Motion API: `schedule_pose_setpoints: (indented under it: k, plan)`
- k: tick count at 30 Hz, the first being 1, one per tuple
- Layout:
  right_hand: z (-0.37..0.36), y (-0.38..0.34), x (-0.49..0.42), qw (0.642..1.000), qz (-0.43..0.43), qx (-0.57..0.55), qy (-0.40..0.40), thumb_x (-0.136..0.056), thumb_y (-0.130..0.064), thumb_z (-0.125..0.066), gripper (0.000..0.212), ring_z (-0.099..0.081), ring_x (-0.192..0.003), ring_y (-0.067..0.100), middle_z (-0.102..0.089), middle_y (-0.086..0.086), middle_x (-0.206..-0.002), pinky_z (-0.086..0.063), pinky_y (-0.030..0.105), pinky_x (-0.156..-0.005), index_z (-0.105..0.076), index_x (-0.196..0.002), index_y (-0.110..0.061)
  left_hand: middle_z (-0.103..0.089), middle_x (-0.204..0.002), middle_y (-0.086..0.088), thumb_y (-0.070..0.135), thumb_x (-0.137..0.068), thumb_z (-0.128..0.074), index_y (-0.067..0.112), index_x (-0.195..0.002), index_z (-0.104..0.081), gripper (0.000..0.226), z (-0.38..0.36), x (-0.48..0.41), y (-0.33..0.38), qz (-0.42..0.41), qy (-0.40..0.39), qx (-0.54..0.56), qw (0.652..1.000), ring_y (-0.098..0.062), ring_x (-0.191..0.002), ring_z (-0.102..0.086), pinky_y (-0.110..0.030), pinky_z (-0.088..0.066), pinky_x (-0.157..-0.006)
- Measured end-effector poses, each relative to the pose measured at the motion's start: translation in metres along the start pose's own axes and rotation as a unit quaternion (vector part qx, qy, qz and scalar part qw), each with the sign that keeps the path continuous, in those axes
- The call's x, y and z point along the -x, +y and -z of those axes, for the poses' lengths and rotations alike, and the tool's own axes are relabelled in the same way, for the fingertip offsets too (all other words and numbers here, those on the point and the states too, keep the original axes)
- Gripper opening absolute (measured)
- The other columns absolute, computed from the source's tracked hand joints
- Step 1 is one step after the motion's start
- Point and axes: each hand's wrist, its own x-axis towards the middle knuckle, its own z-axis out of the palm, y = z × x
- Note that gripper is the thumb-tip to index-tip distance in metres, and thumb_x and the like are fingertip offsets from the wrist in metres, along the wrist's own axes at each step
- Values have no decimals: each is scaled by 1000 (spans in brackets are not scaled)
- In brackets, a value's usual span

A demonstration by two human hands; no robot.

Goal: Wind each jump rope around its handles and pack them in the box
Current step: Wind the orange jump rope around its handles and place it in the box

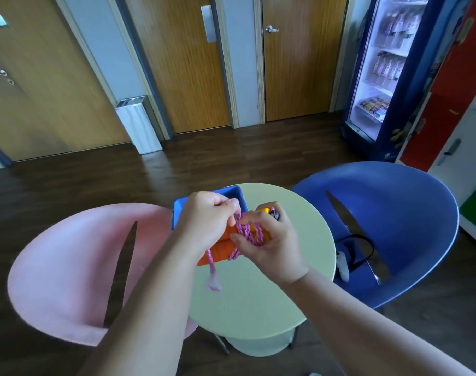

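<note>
**Desk:** What are the hands doing over the table?

**Photographer:** The right hand (269, 245) is clasping a pair of orange plastic jump-rope handles (221, 249), its fingers curling round them, above the middle of the round pale-green table (258, 299). The handles are lying side by side, their tips pointing toward the table's near left edge. A yellow end piece (266, 211) is showing past the knuckles.

**Desk:** And the other hand?

**Photographer:** The left hand (204, 215) is pinching the pink braided cord (249, 230) between thumb and fingertips, just above the handles. Several turns of that cord are wrapping the handles under the right hand's fingers. A loose loop of cord (213, 283) is hanging below them, over the near half of the table.

**Desk:** Where is the box sitting?

**Photographer:** The blue plastic box (182, 207) is sitting at the far left edge of the table, partly hidden behind the left hand. What it is holding cannot be told.

**Desk:** Anything around the table?

**Photographer:** A pink moulded chair (68, 253) is standing at its left edge and a blue moulded chair (399, 213) at its right. A white handheld controller (343, 264) with a black cord is lying on the blue seat. A lit glass-fronted drinks fridge (380, 63) is glowing by the far wall.
</note>
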Motion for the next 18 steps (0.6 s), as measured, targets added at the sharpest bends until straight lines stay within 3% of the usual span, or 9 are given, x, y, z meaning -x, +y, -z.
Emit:
schedule_pose_setpoints:
  k: [3, 8, 12, 15, 18]
  plan:
    - [1, 0, 3, 998, -26, -40, -37, -81, -22, -81, 23, -61, -87, 17, -51, -4, -101, -57, 43, -67, -77, -104, -25, -65, -58, 7, 25, -97, -66, 11, -66, -74, 35, 4, -2, 3, 8, -22, -25, 999, -1, -36, -42, -25, -31, -50]
    - [12, -1, -7, 994, -30, -32, -103, -79, -21, -72, 30, -57, -93, 9, -63, 7, -102, -54, 32, -78, -79, -108, -25, -67, -61, 0, 23, -94, -71, 5, -77, -78, 26, 18, -12, 16, -9, -80, -72, 994, -1, -32, -41, -22, -29, -47]
    - [18, 4, -10, 996, -35, -21, -76, -71, -15, -73, 30, -59, -87, 11, -62, 6, -98, -53, 27, -74, -80, -98, -25, -67, -58, -1, 27, -89, -78, 13, -74, -80, 21, 37, -20, 28, -44, -141, -144, 979, -7, -37, -35, -21, -27, -42]
    - [22, 11, -8, 996, -70, -22, -54, -70, -13, -73, 30, -61, -81, 14, -58, 6, -95, -54, 27, -71, -78, -94, -30, -72, -63, -4, 16, -90, -78, 20, -88, -81, 6, 57, -25, 44, -53, -200, -168, 964, -12, -41, -33, -18, -23, -40]
    - [28, 18, -8, 994, -103, -27, -40, -71, -15, -72, 27, -63, -76, 16, -57, 6, -95, -57, 32, -63, -77, -92, -32, -76, -70, -6, 8, -89, -78, 21, -92, -81, 14, 76, -26, 63, -102, -230, -200, 947, -9, -48, -50, -19, -34, -45]
